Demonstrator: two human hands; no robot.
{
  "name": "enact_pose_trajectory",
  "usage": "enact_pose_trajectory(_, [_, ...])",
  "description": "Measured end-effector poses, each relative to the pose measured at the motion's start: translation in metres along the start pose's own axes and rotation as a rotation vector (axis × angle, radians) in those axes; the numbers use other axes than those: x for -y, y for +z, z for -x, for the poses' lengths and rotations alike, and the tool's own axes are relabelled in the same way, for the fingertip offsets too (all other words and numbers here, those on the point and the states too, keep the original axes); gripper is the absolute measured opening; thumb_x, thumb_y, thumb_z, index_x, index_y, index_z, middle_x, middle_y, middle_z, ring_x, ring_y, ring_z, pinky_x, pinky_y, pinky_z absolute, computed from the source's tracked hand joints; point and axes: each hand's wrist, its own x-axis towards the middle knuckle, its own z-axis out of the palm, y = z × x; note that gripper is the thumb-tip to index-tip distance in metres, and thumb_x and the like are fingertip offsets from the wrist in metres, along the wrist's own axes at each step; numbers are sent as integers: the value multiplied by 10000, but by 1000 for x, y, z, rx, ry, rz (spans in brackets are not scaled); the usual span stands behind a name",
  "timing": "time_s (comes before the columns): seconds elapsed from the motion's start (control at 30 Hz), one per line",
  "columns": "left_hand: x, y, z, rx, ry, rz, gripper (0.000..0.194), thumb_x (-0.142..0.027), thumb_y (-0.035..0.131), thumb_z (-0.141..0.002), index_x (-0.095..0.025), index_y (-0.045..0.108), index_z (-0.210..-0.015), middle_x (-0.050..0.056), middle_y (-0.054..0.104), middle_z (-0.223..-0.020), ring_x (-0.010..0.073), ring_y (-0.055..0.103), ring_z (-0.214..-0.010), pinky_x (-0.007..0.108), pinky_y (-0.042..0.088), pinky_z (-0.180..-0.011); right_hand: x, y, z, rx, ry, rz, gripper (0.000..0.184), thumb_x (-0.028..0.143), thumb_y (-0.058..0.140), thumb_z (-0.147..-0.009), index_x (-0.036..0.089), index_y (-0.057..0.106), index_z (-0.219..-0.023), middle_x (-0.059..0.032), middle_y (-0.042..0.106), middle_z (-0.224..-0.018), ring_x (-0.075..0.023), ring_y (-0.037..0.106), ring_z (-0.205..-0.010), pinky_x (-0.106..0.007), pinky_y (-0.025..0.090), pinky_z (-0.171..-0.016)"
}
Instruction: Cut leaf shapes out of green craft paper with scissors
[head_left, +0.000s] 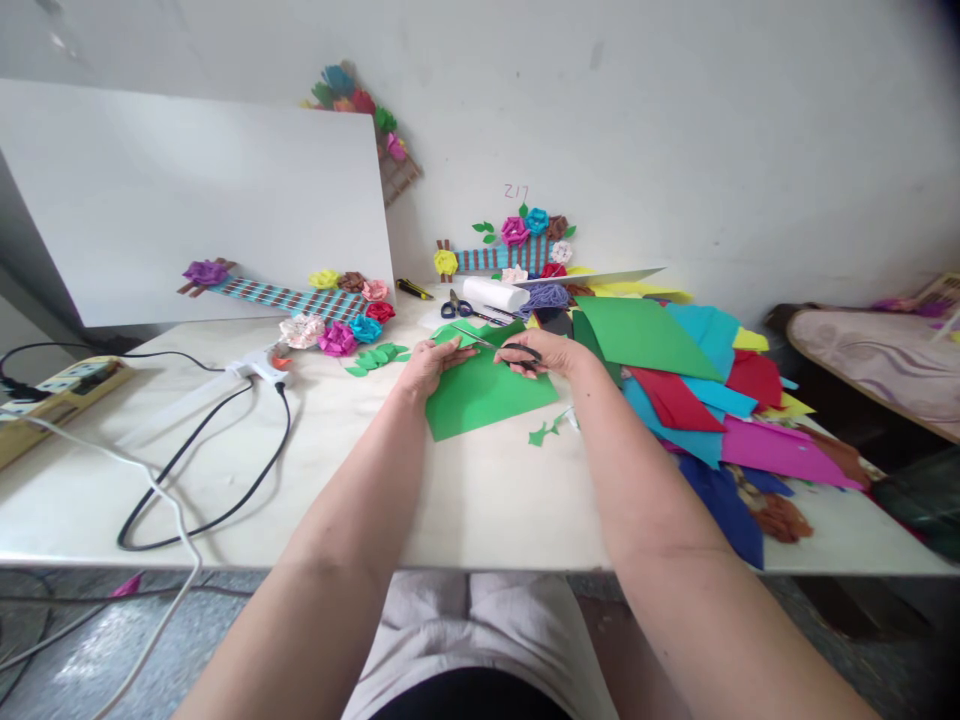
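My left hand (433, 366) grips the upper left edge of a green paper sheet (484, 397), thumb on top. In my right hand (546, 352) is a pair of black-handled scissors (523, 351), fingers through the loops. The blades point left across the sheet's upper part, close to my left fingertips. Cut green paper leaves (378, 358) lie in a small pile left of my left hand. Green paper scraps (545, 431) rest on the table below the sheet's right corner. A second pair of scissors (457, 307) with dark blue handles lies behind the sheet.
A glue gun (262, 366) with looping black cord and a power strip (67, 400) sit at left. Flower-decorated guitar shapes (292, 303) (502, 255) stand behind. Coloured paper (780, 447) is heaped at right. A utility knife (414, 289), white roll (495, 292) and purple yarn (545, 298) lie at back.
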Motion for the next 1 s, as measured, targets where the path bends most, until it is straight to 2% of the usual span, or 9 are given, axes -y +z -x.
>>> enact_pose_trajectory(0.57, [-1,-1,1,-5,-20,23,286,-327,800,-598,-106,631,-663,125,713,-716,270,706,-817,400,483,-927,-6,0,-4,-12,-47,-102,133,220,652,-768,91,629,-747,49,506,-410,-39,387,-295,-161,265,-288])
enact_pose_trajectory(1.0, [-1,-2,0,2,-42,35,245,-292,770,-626,-94,648,-705,138,719,-763,258,707,-809,391,487,-923,-19,-6,-9,-35,-113,-34,211,256,700,-703,72,661,-797,42,537,-454,-27,377,-319,-162,268,-316])
